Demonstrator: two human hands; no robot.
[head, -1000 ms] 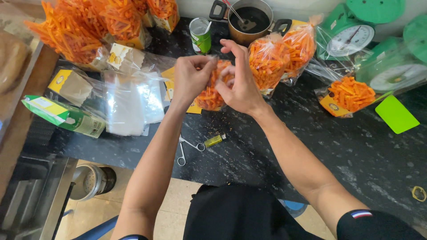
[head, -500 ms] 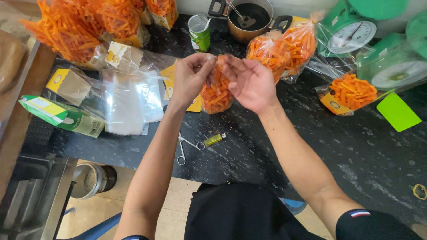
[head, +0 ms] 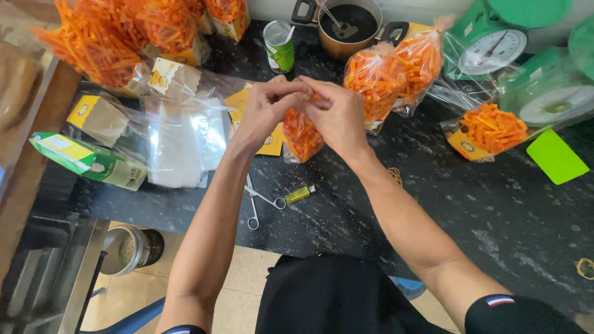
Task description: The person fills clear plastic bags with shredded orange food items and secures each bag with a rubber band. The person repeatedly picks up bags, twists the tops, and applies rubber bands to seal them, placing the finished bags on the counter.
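Two hands, the left hand (head: 267, 110) and right hand (head: 337, 114), meet over one bag of orange sticks (head: 302, 136). Beside that bag: one pot (head: 344, 25), one can (head: 279, 46), one pair of scissors (head: 257, 204), one lighter (head: 299, 194). Right of the pot stand two green scales (head: 489, 40) (head: 550, 99).

Black counter (head: 470, 210) with orange crumbs; scissors (head: 257, 204) near front edge, yellow lighter (head: 299, 194) just beside them; stack of clear bags (head: 179, 145) at left, green carton (head: 90, 162) beside it; filled bags of orange sticks (head: 114, 37) at back left; green can (head: 279, 46) next to a pot (head: 346, 25) with dark liquid and a spoon; two tied bags (head: 396, 71) right of centre; open bag (head: 489, 130) below green scale (head: 489, 40); green card (head: 557, 158) at right; rubber band (head: 395, 176) on counter.
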